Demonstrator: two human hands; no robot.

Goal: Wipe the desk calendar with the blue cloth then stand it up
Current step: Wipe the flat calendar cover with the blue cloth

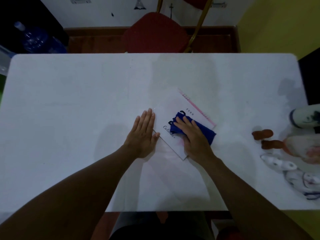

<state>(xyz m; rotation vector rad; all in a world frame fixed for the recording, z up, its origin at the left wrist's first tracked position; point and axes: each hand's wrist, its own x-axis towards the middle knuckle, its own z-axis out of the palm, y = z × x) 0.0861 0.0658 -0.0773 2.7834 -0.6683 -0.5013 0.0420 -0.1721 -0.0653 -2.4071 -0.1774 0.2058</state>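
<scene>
My right hand lies palm down on the blue cloth, fingers spread loosely and pressing the cloth flat against the desk calendar; I am not pinching it, only bearing down on it. The cloth is bunched under my palm, with one end sticking out past my fingertips over the dark printed lettering and the other end reaching to the calendar's right edge, close to its pink spiral binding. My left hand rests flat just left of the calendar, fingers straight and held together, the thumb touching the calendar's near left edge and the fingertips along its left side, holding nothing. The calendar itself lies flat and turned at an angle on the white table, a little right of the table's middle, with the word "Calendar" readable on its cover beside my right fingers. Well to the right of the calendar, by the table's right edge, lie two small brown objects and some pale items I cannot make out. Beyond the table's far edge, behind the calendar, stands a red chair.
</scene>
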